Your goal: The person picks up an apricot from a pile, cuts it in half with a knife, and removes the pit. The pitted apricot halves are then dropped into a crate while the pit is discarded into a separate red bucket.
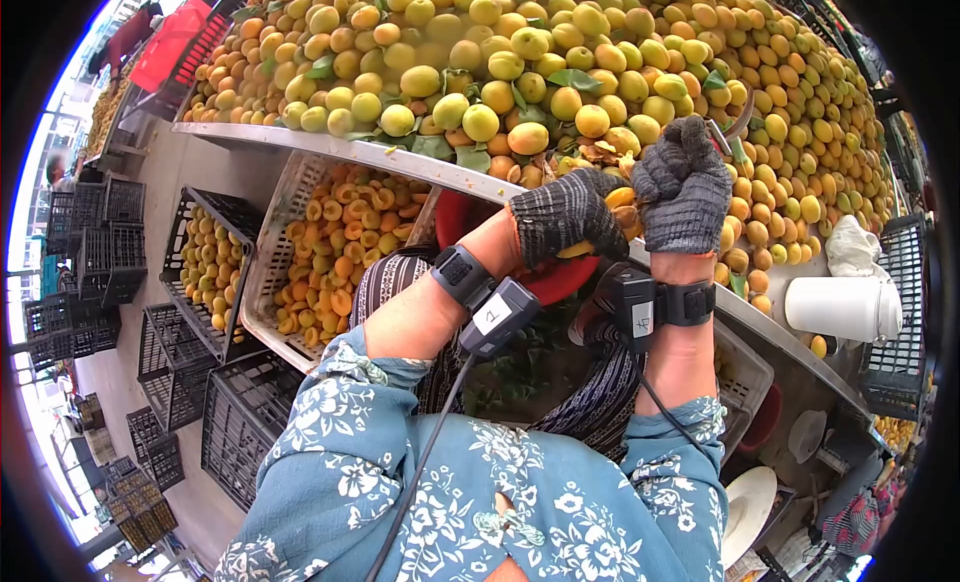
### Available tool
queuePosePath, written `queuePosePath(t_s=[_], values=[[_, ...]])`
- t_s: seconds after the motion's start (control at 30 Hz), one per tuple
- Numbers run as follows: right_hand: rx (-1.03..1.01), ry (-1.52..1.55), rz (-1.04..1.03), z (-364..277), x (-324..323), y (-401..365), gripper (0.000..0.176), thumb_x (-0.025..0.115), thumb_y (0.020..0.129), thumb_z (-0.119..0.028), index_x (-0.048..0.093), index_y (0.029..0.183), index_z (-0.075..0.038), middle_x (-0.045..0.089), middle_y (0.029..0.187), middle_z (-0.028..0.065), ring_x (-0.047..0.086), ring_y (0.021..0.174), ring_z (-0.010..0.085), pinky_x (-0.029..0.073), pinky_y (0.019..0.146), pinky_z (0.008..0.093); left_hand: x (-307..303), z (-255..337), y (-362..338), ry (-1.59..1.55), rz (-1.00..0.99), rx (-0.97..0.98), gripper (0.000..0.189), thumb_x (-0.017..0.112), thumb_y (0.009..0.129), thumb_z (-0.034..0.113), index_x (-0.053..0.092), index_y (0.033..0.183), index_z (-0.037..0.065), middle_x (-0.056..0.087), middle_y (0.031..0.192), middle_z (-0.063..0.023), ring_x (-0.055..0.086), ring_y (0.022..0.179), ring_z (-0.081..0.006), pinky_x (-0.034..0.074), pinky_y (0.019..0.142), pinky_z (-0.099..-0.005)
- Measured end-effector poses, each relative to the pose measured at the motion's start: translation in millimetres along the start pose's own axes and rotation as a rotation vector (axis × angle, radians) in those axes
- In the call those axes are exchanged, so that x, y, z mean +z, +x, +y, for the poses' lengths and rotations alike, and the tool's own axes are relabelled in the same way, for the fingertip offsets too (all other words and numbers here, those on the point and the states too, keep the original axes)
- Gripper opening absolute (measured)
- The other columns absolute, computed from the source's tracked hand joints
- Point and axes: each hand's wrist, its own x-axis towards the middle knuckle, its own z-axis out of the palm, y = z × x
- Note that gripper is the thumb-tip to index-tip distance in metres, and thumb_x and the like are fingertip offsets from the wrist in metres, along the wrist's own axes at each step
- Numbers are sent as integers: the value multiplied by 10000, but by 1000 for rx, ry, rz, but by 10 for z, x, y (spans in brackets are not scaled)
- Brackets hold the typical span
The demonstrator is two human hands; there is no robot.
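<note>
My left hand [570, 215], in a dark grey knitted glove, is closed around a yellow-orange apricot [622, 204] at the metal table's front edge. Close beside it on the right is my right hand [683, 187], gloved alike, its fingers curled. From its upper right side sticks out a curved metal blade [742, 117]; the handle is hidden in the fist. Whole apricots [480, 122] with some green leaves are heaped on the table beyond both hands. Part of a red container [560, 280] shows below my hands.
A pale crate of halved apricots [262, 272] stands at the left below the table edge [400, 162]. Black crates [250, 422] stand on the floor farther left. A white cylindrical container [843, 308] lies at the right, and a red crate [172, 54] is at the upper left.
</note>
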Motion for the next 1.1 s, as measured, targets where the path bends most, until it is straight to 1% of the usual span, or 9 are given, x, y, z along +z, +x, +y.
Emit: queuePosePath(t_s=[0.07,0.37,0.4,0.57,0.63,0.87,0.97,1.03,1.1], values=[[51,80,-87,-13,-29,19,242,610,910,-236,505,715,-138,313,515,-72,288,408,74,261,409,244,-4,-229,55,168,16,352,347,756,642,165,672,958,51,665,885,-144,645,838,-296,496,747,-357],[-133,228,-218,4,-115,113,210,611,912,-266,582,839,-72,325,584,-74,299,471,66,274,462,250,26,-342,16,-96,95,445,257,727,642,98,702,892,150,636,909,-114,619,840,-317,493,732,-384],[-153,206,-242,-57,-134,134,224,628,900,-284,600,873,-63,319,574,-72,296,470,67,277,466,248,-43,-349,124,339,170,754,282,725,645,122,698,922,167,639,933,-107,617,860,-311,496,740,-382],[-371,-75,-178,-290,-51,5,246,663,878,-258,627,965,-31,374,560,-61,321,438,53,280,425,232,-232,-198,26,484,214,744,211,683,698,19,719,880,119,626,1042,-116,610,915,-314,495,787,-350],[-268,-650,-69,-265,47,-100,234,689,858,-210,646,982,-17,494,611,-59,387,440,36,290,400,196,-279,75,-131,41,163,223,238,681,671,17,718,885,116,620,1065,-133,602,903,-344,496,786,-367],[-299,-1089,-265,51,122,-102,209,699,788,-46,693,994,-13,678,841,-8,613,790,93,501,733,241,-317,-170,-11,-15,203,535,210,694,763,78,674,972,61,638,995,-102,594,855,-205,491,750,-295],[-379,-1121,-288,113,129,-114,191,682,803,-51,692,988,-5,682,844,3,607,774,78,497,717,232,-379,-25,-101,-406,98,232,309,701,800,93,615,1088,20,664,927,-72,617,818,-132,511,728,-291],[-399,-1015,-161,212,108,-71,148,669,795,-81,691,916,0,649,755,13,583,649,67,478,610,218,-464,-293,-129,133,185,594,342,671,806,39,602,1141,25,668,989,-78,643,861,-183,520,761,-310],[-62,-642,-133,123,87,-124,156,664,778,-129,676,881,-13,572,636,-2,487,483,62,402,459,216,-398,-443,-136,-14,268,619,397,643,786,-23,594,1176,34,660,1053,-98,653,926,-234,524,792,-321]])
